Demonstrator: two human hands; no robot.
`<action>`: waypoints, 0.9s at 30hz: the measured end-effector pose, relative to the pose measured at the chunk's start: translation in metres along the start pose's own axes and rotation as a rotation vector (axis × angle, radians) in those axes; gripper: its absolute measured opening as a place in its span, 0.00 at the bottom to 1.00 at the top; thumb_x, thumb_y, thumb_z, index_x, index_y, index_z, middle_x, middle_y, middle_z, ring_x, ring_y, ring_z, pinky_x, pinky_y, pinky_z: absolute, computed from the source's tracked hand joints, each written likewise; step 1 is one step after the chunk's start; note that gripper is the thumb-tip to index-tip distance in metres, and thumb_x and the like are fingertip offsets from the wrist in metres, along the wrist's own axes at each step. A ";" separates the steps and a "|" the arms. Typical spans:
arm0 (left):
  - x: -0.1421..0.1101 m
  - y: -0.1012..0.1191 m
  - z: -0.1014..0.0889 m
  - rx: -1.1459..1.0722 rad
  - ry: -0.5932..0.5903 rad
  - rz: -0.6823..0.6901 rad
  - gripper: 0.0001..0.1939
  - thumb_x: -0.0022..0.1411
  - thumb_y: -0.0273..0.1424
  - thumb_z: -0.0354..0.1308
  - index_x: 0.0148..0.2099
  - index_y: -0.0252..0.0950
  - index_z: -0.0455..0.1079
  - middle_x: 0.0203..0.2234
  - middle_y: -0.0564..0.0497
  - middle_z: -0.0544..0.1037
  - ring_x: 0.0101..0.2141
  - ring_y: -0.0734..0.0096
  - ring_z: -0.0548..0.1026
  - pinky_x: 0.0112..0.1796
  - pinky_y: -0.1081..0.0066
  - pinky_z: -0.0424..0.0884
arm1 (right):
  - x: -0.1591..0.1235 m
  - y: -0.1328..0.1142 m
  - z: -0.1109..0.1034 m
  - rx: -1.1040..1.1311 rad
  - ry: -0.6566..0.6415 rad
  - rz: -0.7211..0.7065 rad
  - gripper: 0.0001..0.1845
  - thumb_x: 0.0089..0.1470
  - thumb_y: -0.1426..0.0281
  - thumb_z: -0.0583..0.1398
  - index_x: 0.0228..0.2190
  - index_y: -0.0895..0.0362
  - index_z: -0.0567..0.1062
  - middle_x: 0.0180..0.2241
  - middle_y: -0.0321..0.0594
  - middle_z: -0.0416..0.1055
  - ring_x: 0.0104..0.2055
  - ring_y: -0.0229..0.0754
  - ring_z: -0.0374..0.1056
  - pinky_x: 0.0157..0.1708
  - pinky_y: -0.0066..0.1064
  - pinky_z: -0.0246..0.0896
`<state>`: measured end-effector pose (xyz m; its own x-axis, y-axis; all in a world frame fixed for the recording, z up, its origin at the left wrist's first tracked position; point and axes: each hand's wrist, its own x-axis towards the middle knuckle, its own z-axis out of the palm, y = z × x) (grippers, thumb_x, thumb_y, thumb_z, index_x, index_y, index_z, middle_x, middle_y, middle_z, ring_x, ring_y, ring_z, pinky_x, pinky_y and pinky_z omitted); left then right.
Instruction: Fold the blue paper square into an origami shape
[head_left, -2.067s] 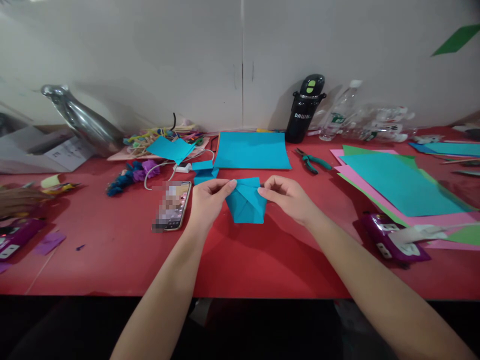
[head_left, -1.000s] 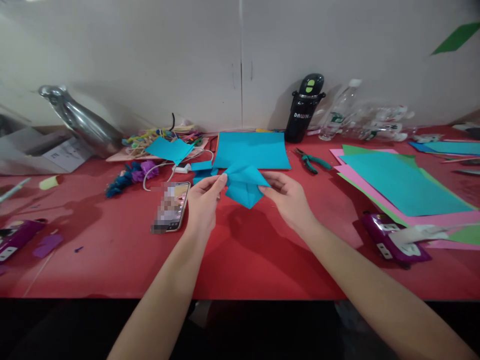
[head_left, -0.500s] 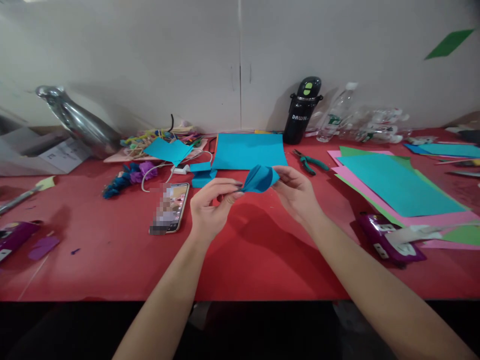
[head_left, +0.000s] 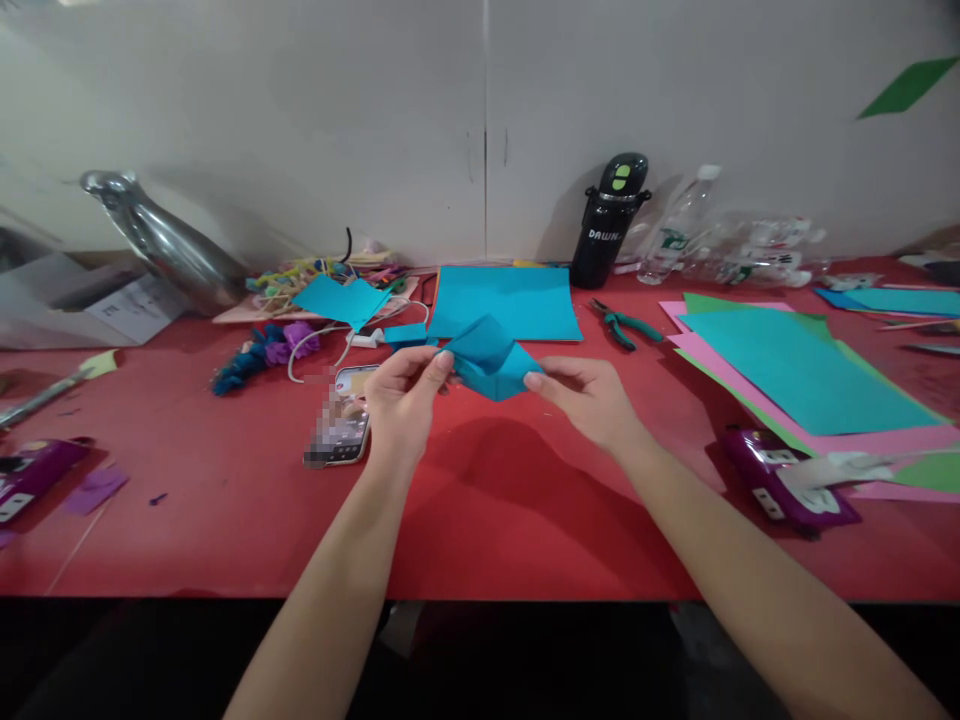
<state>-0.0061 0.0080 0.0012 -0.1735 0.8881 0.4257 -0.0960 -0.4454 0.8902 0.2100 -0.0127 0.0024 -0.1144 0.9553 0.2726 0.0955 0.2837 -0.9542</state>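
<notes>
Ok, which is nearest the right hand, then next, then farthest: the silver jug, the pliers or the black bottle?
From the right hand:
1. Pliers, just beyond it.
2. Black bottle, farther back.
3. Silver jug, over on the left side.

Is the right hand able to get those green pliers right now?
Probably yes, if the right hand lets go of the folded blue paper: the green pliers lie just beyond that hand, with only bare red table between.
</notes>
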 end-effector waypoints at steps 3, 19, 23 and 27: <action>-0.001 0.002 0.003 0.035 -0.013 -0.041 0.10 0.57 0.37 0.69 0.35 0.36 0.77 0.19 0.54 0.76 0.21 0.75 0.72 0.23 0.74 0.67 | 0.001 0.002 0.001 -0.059 0.149 -0.013 0.14 0.55 0.54 0.65 0.33 0.50 0.83 0.30 0.37 0.79 0.35 0.46 0.74 0.38 0.38 0.69; -0.010 -0.002 0.013 -0.048 -0.136 -0.355 0.14 0.53 0.40 0.71 0.35 0.35 0.77 0.24 0.48 0.80 0.25 0.70 0.78 0.28 0.72 0.73 | 0.005 0.010 0.025 0.586 0.080 0.314 0.20 0.47 0.55 0.70 0.38 0.53 0.79 0.44 0.43 0.80 0.47 0.52 0.76 0.47 0.46 0.72; -0.011 -0.003 0.013 0.022 -0.261 -0.461 0.13 0.54 0.40 0.69 0.30 0.35 0.77 0.25 0.46 0.81 0.23 0.72 0.75 0.24 0.73 0.70 | 0.011 0.017 0.014 0.546 0.149 0.332 0.19 0.46 0.54 0.71 0.35 0.53 0.79 0.42 0.43 0.81 0.48 0.52 0.75 0.47 0.45 0.72; -0.012 -0.001 0.014 0.055 -0.400 -0.556 0.15 0.53 0.41 0.70 0.29 0.33 0.77 0.28 0.42 0.82 0.23 0.71 0.75 0.23 0.73 0.70 | 0.015 0.026 0.007 0.533 0.178 0.283 0.18 0.45 0.56 0.71 0.36 0.52 0.79 0.43 0.42 0.80 0.49 0.51 0.75 0.48 0.44 0.71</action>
<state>0.0096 -0.0007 -0.0028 0.2635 0.9614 -0.0794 -0.0141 0.0861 0.9962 0.2038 0.0082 -0.0188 0.0136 0.9996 -0.0267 -0.4132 -0.0187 -0.9104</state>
